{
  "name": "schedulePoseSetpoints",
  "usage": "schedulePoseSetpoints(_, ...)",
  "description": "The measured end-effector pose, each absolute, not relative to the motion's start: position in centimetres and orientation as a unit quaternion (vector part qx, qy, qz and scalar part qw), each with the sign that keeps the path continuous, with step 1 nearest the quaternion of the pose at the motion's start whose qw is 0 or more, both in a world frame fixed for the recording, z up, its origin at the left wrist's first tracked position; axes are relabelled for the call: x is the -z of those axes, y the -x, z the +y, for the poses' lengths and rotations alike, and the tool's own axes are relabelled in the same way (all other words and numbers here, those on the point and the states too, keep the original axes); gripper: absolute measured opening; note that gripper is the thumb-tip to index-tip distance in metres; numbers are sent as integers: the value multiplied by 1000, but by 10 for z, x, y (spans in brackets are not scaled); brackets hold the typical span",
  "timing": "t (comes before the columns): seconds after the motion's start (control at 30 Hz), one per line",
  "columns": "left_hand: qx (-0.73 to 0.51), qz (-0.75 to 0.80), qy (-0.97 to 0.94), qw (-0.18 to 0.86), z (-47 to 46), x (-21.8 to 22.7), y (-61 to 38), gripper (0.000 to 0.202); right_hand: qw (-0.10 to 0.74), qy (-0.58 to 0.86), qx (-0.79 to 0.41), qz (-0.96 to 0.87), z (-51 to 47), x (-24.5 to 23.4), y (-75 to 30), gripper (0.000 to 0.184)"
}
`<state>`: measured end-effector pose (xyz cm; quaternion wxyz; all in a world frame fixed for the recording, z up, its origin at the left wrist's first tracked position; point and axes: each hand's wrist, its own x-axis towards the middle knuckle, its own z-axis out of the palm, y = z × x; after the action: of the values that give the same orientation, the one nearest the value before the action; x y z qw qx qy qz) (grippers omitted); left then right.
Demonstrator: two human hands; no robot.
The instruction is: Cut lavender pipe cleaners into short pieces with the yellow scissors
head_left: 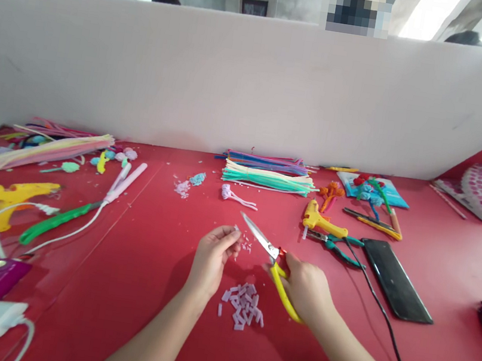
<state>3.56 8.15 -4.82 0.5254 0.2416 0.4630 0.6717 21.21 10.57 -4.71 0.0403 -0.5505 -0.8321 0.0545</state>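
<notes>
My right hand (306, 287) grips yellow-handled scissors (266, 251), whose blades point up and left toward my left hand. My left hand (212, 258) is closed in a pinch on a tiny pale purple piece at its fingertips, right by the blade tips. Below and between both hands lies a small pile of several short pale purple cut pieces (244, 306) on the red table (142, 262). A few crumbs lie under the blades.
Bundles of coloured pipe cleaners (266, 175) lie at the back by the white partition (255, 86). A yellow glue gun (320, 221), green pliers (340, 246) and a black phone (396, 279) sit at right. Another glue gun (16, 195), cables and chargers clutter the left.
</notes>
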Motion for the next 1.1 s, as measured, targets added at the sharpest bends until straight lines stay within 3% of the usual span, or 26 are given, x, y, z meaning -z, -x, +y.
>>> schedulePoseSetpoints(0.17, -654, 463, -263, 538, 81, 46, -39, 14, 118, 569, -71, -811, 111, 45, -216, 33)
schedulePoseSetpoints(0.3, -587, 497, -336, 543, 79, 46, -44, 17, 163, 551, -179, -799, 113, 48, -213, 19)
schedulePoseSetpoints(0.5, -453, 496, -464, 577, 76, 45, -53, 19, 250, 498, -361, -748, 110, 43, -207, 15)
schedulePoseSetpoints(0.67, -407, 490, -501, 585, 74, 43, -54, 17, 248, 465, -433, -731, 107, 38, -209, 15)
schedulePoseSetpoints(0.87, -394, 525, -543, 524, 72, 45, -55, 14, 234, 484, -394, -745, 109, 47, -210, 15)
schedulePoseSetpoints(1.1, -383, 565, -660, 315, 70, 42, -61, 4, 219, 505, -361, -753, 108, 57, -206, 13)
